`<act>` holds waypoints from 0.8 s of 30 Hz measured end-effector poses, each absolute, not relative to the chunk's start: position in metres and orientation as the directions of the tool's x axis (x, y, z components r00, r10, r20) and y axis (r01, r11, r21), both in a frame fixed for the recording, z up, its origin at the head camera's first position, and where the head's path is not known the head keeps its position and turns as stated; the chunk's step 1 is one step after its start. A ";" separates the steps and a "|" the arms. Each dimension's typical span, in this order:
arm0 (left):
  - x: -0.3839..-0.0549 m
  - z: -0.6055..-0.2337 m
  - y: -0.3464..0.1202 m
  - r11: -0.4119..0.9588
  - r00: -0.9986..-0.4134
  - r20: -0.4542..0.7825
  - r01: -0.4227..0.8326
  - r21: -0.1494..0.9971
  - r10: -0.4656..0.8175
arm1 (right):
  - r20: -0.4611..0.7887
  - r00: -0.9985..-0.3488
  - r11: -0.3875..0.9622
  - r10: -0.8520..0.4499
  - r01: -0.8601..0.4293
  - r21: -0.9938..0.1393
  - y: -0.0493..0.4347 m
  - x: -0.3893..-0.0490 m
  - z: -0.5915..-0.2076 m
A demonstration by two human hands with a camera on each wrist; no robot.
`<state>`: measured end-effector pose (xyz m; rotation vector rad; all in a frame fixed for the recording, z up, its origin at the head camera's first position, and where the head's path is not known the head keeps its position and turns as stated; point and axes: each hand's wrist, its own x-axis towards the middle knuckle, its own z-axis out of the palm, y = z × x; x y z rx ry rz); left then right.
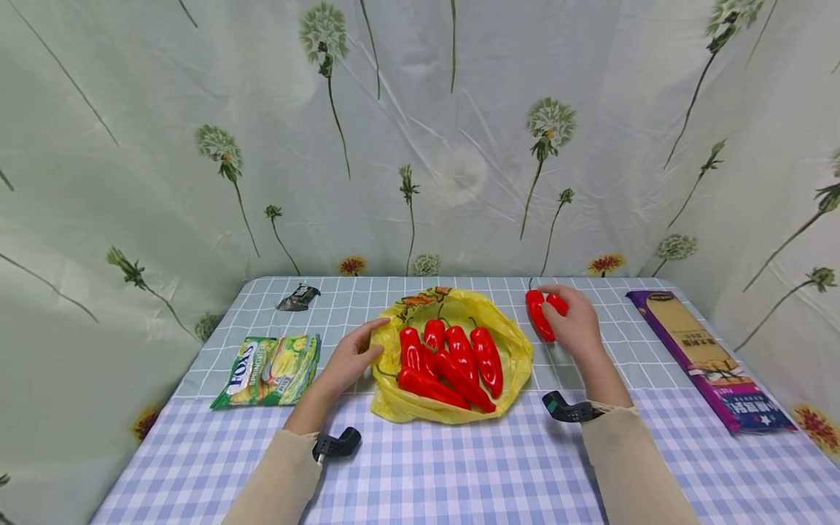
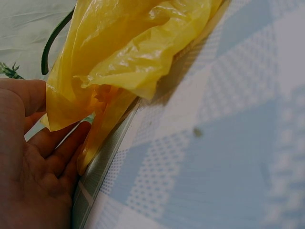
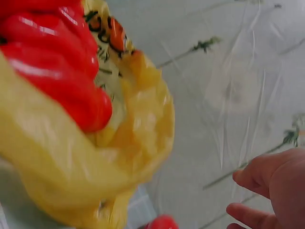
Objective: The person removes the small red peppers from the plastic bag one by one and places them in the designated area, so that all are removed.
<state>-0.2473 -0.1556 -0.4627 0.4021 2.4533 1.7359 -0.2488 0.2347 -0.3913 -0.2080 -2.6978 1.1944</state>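
I see glossy, tapering red peppers with curved green stems (image 1: 487,364) heaped against the thin, crinkled film of a yellow plastic bag (image 1: 518,357), its mouth spread into a loose round, dark and orange print on its far side. The table wears a grey-green cloth with a white grid (image 1: 354,292) at the back and blue-and-white gingham (image 1: 446,474) in front; behind hangs a creased pale curtain printed with dandelions (image 1: 459,182). At least six peppers lie in the bag. On my left hand (image 1: 353,354), the fingers are relaxed and spread, touching the bag's left edge, thumb apart. My right hand (image 1: 574,321) bends over loose red peppers (image 1: 538,317) on the grid, right of the bag, thumb and fingers parted in the wrist view; I cannot tell whether it grips one. A shiny green Fox's packet (image 1: 269,372) lies left of the bag, a small crumpled black wrapper (image 1: 298,297) beyond it, and a long purple-and-tan packet (image 1: 712,357) lies slantwise at far right.
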 end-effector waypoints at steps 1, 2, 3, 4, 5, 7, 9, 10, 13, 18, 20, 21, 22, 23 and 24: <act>-0.248 -0.463 -0.156 0.314 -0.960 0.061 0.149 0.938 0.275 | 0.116 -0.976 0.667 0.185 0.038 -0.744 0.232 -0.248 -0.390; -0.248 -0.463 -0.155 0.315 -0.960 0.060 0.148 0.938 0.274 | 0.127 -0.978 0.669 0.167 0.018 -0.743 0.229 -0.247 -0.388; -0.248 -0.463 -0.155 0.316 -0.960 0.059 0.147 0.937 0.274 | 0.144 -0.978 0.675 0.149 -0.006 -0.738 0.227 -0.246 -0.387; -0.249 -0.463 -0.155 0.320 -0.960 0.059 0.148 0.936 0.273 | 0.163 -0.978 0.681 0.130 -0.032 -0.732 0.224 -0.246 -0.387; -0.249 -0.463 -0.155 0.323 -0.961 0.057 0.147 0.935 0.271 | 0.177 -0.978 0.682 0.108 -0.056 -0.729 0.221 -0.245 -0.386; -0.249 -0.462 -0.155 0.328 -0.961 0.060 0.151 0.933 0.270 | 0.213 -0.975 0.689 0.064 -0.112 -0.716 0.215 -0.244 -0.387; -0.249 -0.463 -0.156 0.333 -0.962 0.060 0.150 0.931 0.266 | 0.235 -0.972 0.697 0.029 -0.149 -0.701 0.209 -0.243 -0.388; -0.249 -0.463 -0.156 0.334 -0.963 0.060 0.149 0.931 0.263 | 0.240 -0.971 0.701 0.011 -0.163 -0.695 0.206 -0.242 -0.389; -0.248 -0.465 -0.156 0.335 -0.962 0.061 0.152 0.930 0.266 | 0.259 -0.966 0.704 -0.024 -0.200 -0.682 0.198 -0.239 -0.392; -0.246 -0.465 -0.155 0.324 -0.963 0.055 0.142 0.935 0.264 | 0.277 -0.958 0.686 -0.071 -0.248 -0.684 0.186 -0.234 -0.396; -0.246 -0.464 -0.156 0.325 -0.963 0.056 0.143 0.935 0.264 | 0.273 -0.958 0.683 -0.089 -0.259 -0.683 0.181 -0.232 -0.396; -0.246 -0.464 -0.156 0.325 -0.963 0.055 0.142 0.935 0.265 | 0.269 -0.958 0.682 -0.095 -0.260 -0.684 0.178 -0.231 -0.396; -0.246 -0.463 -0.156 0.327 -0.963 0.053 0.141 0.934 0.264 | 0.269 -0.958 0.682 -0.103 -0.265 -0.682 0.176 -0.230 -0.397; -0.246 -0.463 -0.156 0.324 -0.963 0.054 0.142 0.935 0.264 | 0.267 -0.958 0.679 -0.109 -0.268 -0.684 0.174 -0.230 -0.397; -0.246 -0.463 -0.156 0.325 -0.963 0.054 0.142 0.935 0.263 | 0.264 -0.958 0.679 -0.115 -0.270 -0.683 0.172 -0.229 -0.396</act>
